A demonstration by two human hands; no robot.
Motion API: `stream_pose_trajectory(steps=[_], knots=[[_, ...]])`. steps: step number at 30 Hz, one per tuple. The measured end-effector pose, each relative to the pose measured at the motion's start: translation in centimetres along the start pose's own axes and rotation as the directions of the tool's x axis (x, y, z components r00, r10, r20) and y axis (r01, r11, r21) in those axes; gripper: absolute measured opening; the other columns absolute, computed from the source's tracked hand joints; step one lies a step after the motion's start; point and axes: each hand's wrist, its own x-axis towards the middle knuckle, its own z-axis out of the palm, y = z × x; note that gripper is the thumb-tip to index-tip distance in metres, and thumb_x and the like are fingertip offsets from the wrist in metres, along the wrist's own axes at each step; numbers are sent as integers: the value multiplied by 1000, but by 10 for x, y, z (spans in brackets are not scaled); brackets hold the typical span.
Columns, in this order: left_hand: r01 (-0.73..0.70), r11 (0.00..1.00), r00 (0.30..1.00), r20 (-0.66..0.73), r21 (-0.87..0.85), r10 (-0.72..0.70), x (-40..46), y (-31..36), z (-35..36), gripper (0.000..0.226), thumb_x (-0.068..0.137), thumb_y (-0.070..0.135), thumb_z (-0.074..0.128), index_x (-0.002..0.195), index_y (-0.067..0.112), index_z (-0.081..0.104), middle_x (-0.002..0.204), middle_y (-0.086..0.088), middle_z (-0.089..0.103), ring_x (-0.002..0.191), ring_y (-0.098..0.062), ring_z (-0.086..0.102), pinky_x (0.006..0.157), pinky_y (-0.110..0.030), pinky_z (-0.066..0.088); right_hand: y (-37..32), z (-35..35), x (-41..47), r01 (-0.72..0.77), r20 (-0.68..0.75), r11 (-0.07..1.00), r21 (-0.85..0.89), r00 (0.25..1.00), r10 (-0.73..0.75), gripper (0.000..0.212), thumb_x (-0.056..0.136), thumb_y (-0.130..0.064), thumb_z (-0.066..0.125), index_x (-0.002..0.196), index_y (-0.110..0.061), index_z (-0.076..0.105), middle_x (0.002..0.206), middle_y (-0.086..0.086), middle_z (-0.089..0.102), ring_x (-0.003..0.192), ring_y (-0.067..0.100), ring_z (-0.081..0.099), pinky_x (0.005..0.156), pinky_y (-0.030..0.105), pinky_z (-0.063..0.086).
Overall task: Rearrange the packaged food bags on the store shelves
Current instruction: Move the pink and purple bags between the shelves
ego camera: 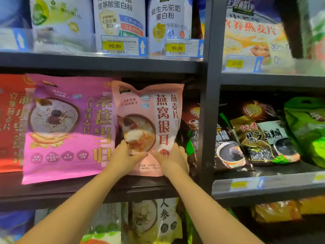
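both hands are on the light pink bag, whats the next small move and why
Probably ease the light pink bag straight back and set its base flat on the dark shelf. Left hand and right hand grip its lower corners, it stands upright, and its left edge overlaps the magenta bag. A slight shift right, toward the dark packets, might clear that overlap.

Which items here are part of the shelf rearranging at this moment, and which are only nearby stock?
In the job:
pale pink bag
left hand
right hand
middle shelf

Nearby stock:
magenta bag
white protein powder bags
black sesame bags
green bag
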Motion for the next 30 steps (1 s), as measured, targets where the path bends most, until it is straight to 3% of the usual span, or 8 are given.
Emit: stream_pose_trajectory(steps=[4,9,12,15,17,22,26,30], knots=[[44,999,999,-25,-10,-45,-8,14,-4,67,76,34,89,134,16,60,124,0,70,114,-21,65,98,-38,53,-5,-3,0,-18,24,1000,-3,1000,18,86,80,-69,75,149,-28,43,154,2,43,141,27,45,108,50,48],[67,993,989,-139,95,-53,-19,34,-8,49,71,17,87,109,20,56,92,9,62,93,-21,59,63,-22,42,-14,-21,-14,36,38,999,39,999,-37,99,88,-35,82,162,-19,19,162,6,37,148,28,40,111,47,47],[38,969,992,-129,243,-7,-31,36,-21,39,79,17,82,108,16,56,96,0,62,92,-26,58,71,-34,47,-11,-38,-32,146,109,988,-44,984,-140,112,92,-24,76,167,-12,-7,175,10,9,158,29,22,122,42,32],[-56,920,992,-87,387,96,-51,32,-40,18,87,17,75,93,12,59,88,-5,62,89,-34,62,68,-41,47,-4,-53,-53,192,237,977,-97,957,-165,111,96,-26,71,165,-7,-14,175,15,-5,162,32,2,128,42,16],[-87,895,994,-21,437,106,-67,33,-56,29,80,21,83,96,11,60,91,-4,62,94,-34,63,67,-39,44,-2,-62,-69,219,287,967,-127,942,-176,108,95,-26,71,166,-7,-9,174,18,0,161,35,3,128,46,19],[-78,832,997,55,549,56,-111,40,-103,79,80,50,81,143,11,54,143,-9,59,129,-29,57,100,-40,49,-6,-86,-111,282,274,947,-157,933,-232,78,91,-36,71,157,-19,34,153,10,43,136,34,49,110,50,49],[-101,781,993,110,616,42,-144,58,-132,84,84,61,71,153,19,45,154,-4,51,138,-26,51,109,-44,46,-4,-127,-149,317,267,928,-196,928,-260,51,93,-44,63,139,-25,56,136,6,61,122,33,60,99,46,54],[-167,742,985,142,649,97,-174,86,-138,78,84,67,64,147,23,49,149,-1,55,132,-24,55,104,-42,49,7,-166,-177,285,235,939,-195,943,-237,53,88,-54,67,133,-25,62,129,5,68,119,31,64,98,47,56]])
